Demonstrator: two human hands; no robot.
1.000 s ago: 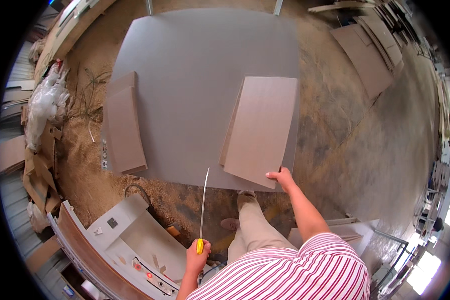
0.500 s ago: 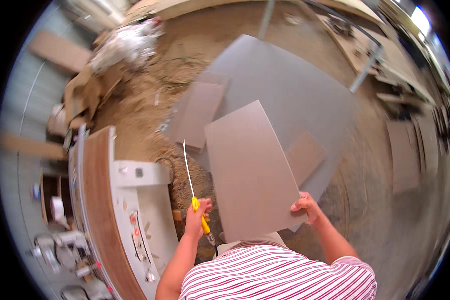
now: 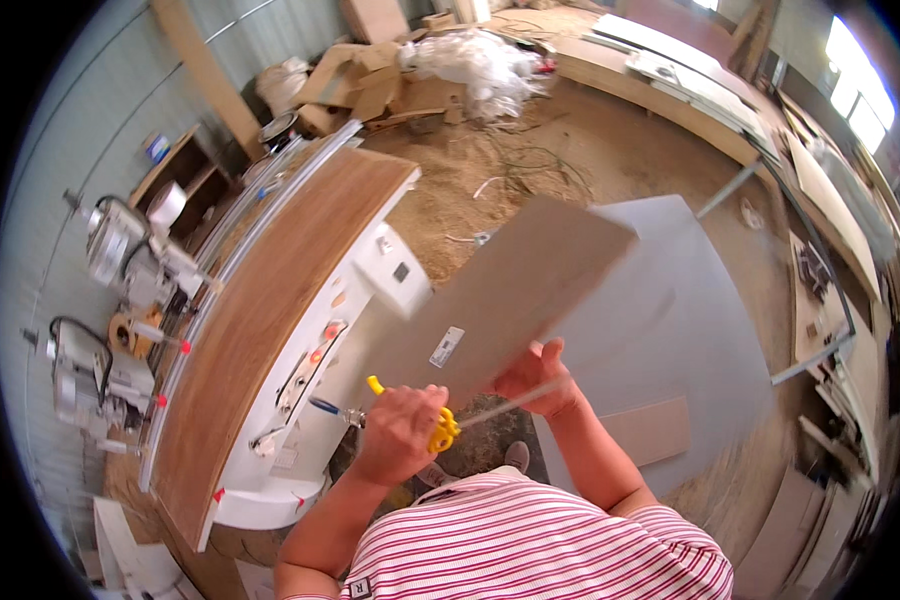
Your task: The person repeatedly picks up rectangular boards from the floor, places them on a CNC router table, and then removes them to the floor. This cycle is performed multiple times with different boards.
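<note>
Brown board (image 3: 530, 270), thin, flat and oblong, matt grey-brown on the face in view, plain apart from a small white label (image 3: 447, 346) stuck toward the left end. Tilted in the air in front of the striped shirt (image 3: 530, 535), left end overlapping in view the right edge of a wood-topped white machine (image 3: 280, 300), right end overlapping the left edge of the grey sheet (image 3: 670, 300). Left hand (image 3: 400, 435) closed round a yellow air gun (image 3: 442, 432), just beside the board's lower left part, with a metal hose fitting (image 3: 354, 416) on the left and a long thin nozzle (image 3: 515, 404) slanting up to the right, across the right hand (image 3: 540, 378). Right hand at the board's near long edge, thumb raised, fingers bent in toward the board; cannot tell if closed on the edge or only touching. Farther right, a second brown board (image 3: 655, 430), lying on the grey sheet close to the near edge, left end hidden by the right forearm. Hard to make out: left end of the raised board, soft with blur and partly behind the left hand; right fingertips, lost against the board; nozzle tip, smeared; label print, too small to read; back face, turned out of view.
</note>
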